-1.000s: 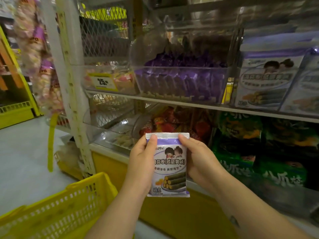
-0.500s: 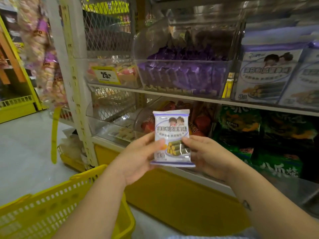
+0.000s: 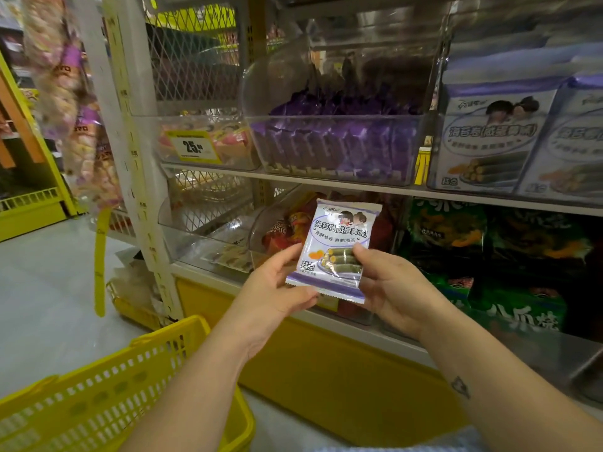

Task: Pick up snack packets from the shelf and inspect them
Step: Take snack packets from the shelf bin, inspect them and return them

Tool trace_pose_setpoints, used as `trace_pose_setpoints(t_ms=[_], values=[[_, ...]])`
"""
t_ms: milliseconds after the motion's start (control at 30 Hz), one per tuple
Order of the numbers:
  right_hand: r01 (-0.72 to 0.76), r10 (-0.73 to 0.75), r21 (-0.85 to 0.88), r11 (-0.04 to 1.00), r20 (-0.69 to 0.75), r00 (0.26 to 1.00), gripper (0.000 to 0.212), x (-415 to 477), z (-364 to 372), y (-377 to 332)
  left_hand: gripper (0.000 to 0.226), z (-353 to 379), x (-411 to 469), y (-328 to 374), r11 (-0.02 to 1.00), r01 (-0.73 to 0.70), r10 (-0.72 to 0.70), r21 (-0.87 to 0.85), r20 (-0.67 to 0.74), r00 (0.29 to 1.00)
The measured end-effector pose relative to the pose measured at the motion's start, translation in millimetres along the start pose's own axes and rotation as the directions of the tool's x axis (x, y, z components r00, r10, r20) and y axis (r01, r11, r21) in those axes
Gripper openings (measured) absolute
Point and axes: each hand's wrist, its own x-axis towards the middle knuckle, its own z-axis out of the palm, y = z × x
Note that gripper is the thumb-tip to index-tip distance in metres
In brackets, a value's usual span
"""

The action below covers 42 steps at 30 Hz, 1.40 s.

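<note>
Your left hand (image 3: 277, 288) and right hand (image 3: 388, 288) pinch the packet's (image 3: 337, 244) lower corners, holding it between them. Its printed face tilts toward you, likely for reading. The basket (image 3: 107, 396) sits below your left hand.

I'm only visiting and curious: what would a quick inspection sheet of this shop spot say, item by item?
Surface: white shelf carrying clear bins, yellow base below.
Job's things: snack packet, white and purple, held front-on before the lower shelf; purple packets fill the clear bin above.
Clutter: yellow price tag on the left bin; green bags at lower right.
Grips: left hand pinches the packet's lower left edge; right hand holds its lower right edge.
Cables: nothing seen.
Surroundings: yellow basket at lower left, pale floor, hanging snack strips at left.
</note>
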Motion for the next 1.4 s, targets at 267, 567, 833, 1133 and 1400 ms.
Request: trace_pose_setpoints(t_ms=[267, 567, 833, 1133, 1400], values=[[0.329, -0.294, -0.459, 0.826, 0.148, 0.944, 0.035, -9, 17, 11, 0.060, 13, -3, -5, 0.999, -0.024, 0.025, -0.021, 0.042, 0.999], [0.406, -0.416, -0.332, 0.851, 0.046, 0.908, 0.027, -4, 10, 4, 0.050, 0, -6, 2, 0.919, 0.133, -0.048, -0.371, 0.230, 0.972], [0.337, -0.333, -0.088, 0.937, 0.056, 0.941, 0.033, -6, 4, -6, 0.052, 2, -11, -1, 0.924, 0.275, -0.155, -0.266, 0.397, 0.905], [0.141, -0.119, -0.187, 0.972, 0.125, 0.985, 0.032, -10, 0, -11, 0.045, 1, -4, -5, 0.924, 0.215, -0.142, -0.317, 0.237, 0.961], [0.002, 0.063, -0.227, 0.974, 0.281, 0.958, 0.030, -9, -1, -2, 0.045, -5, 1, -5, 0.869, 0.193, -0.200, -0.455, 0.033, 0.979]])
